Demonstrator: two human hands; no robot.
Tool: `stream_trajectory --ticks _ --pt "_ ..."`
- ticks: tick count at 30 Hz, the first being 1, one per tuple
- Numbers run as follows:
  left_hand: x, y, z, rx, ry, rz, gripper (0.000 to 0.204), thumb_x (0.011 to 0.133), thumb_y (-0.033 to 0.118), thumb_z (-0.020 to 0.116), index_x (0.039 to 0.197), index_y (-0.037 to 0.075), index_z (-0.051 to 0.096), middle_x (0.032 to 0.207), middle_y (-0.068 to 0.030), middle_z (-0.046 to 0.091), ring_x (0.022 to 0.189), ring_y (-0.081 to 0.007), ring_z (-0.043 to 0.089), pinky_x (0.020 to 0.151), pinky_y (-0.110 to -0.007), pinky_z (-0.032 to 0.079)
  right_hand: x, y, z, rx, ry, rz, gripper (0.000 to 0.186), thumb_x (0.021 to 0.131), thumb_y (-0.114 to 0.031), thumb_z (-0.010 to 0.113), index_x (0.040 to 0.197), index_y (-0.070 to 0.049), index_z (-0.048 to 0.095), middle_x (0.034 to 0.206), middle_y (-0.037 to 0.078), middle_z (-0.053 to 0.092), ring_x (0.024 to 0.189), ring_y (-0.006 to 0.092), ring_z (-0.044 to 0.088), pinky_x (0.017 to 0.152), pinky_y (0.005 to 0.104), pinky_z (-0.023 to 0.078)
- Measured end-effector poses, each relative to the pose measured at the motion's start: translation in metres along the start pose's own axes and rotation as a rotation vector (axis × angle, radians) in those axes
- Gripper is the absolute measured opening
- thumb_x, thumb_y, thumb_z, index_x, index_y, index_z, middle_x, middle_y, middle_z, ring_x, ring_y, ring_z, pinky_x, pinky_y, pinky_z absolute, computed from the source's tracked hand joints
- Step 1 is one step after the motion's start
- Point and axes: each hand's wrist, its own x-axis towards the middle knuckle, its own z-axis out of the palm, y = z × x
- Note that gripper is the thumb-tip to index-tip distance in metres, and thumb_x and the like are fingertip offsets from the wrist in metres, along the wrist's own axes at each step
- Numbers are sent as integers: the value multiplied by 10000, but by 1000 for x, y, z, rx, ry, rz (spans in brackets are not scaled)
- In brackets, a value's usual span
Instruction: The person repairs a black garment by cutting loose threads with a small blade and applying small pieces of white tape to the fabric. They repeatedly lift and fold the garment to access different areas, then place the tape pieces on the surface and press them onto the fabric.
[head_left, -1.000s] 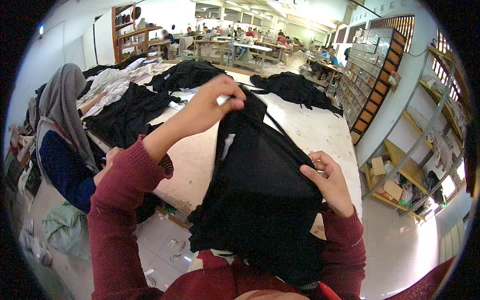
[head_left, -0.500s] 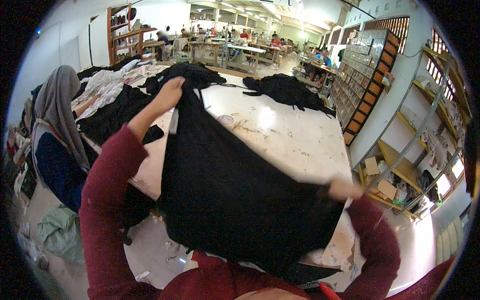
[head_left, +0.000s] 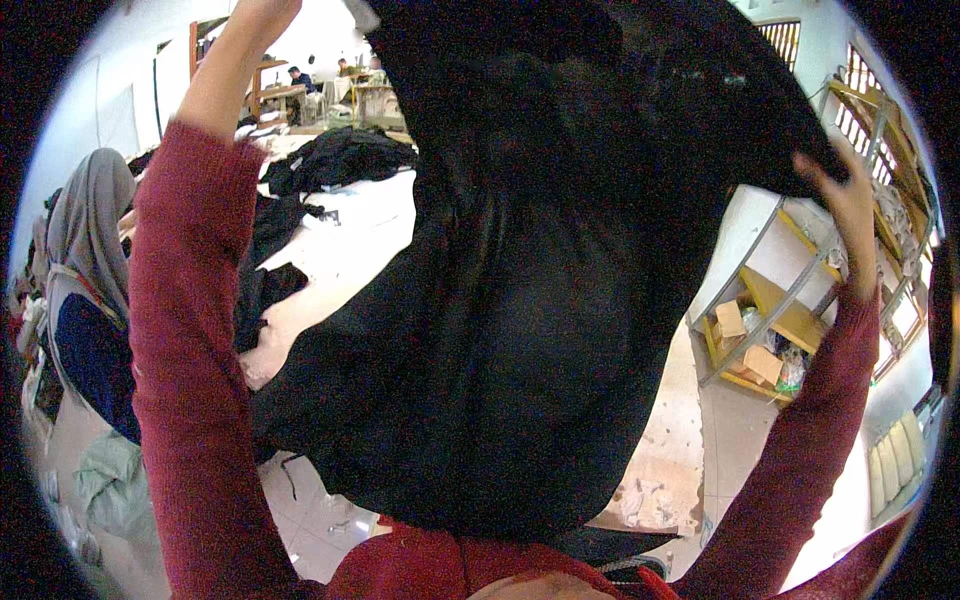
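A large black garment point(head_left: 520, 280) is held up and spread in front of me, covering the middle of the view. Its upper edge runs out of the frame. My left hand point(head_left: 268, 14) is raised at the top left, its fingers cut off by the frame edge; the cloth hangs from up there, so that hand is closed on it. At the right, my right hand point(head_left: 848, 205) grips the garment's other corner, with a thumb showing at its edge. The lower part of the cloth hangs close to my body.
Behind the garment is a white-topped table point(head_left: 375, 225) with a black cloth pile point(head_left: 340, 158) on it. A person in a grey head covering point(head_left: 92, 225) stands close at my left, near a pale green sack point(head_left: 115, 475). Metal shelving point(head_left: 780, 290) with cardboard boxes stands right.
Both my hands have risen, lifting the black garment off the table and spreading it upright. It now hides most of the tabletop and the room behind.
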Motion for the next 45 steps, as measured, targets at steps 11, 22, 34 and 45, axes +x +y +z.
stream_trajectory --ticks 11,22,34,45 --pt "-375 140 -29 -337 -625 -545 205 818 -69 479 903 62 611 880 -64 531 889 -218 509 812 -314 413 -360 -63 92 11 -340 110 458 624 54 562 1019 -133 699 1035 52 660 1032 261 574 1015 402 338" --pt "-424 202 -57 -112 -832 -866 215 843 285 688 942 94 680 958 -53 671 963 -209 581 943 -360 315 -448 -56 99 86 -329 337 324 705 4 579 1011 -80 644 1046 82 661 1038 252 574 1000 374 321" --pt "-441 223 -75 174 -425 -795 193 795 53 722 975 66 654 1030 -84 638 950 -250 613 807 -341 469 -415 -117 105 -190 -409 348 418 729 56 475 1108 -33 627 1139 131 632 1118 307 561 999 438 386" --pt "-428 293 -65 -338 -416 -1868 268 916 258 659 842 4 697 633 -31 640 443 -40 508 395 -193 369 -361 -279 183 478 -633 203 249 764 -6 699 1004 -67 670 789 79 630 695 228 605 630 331 489"
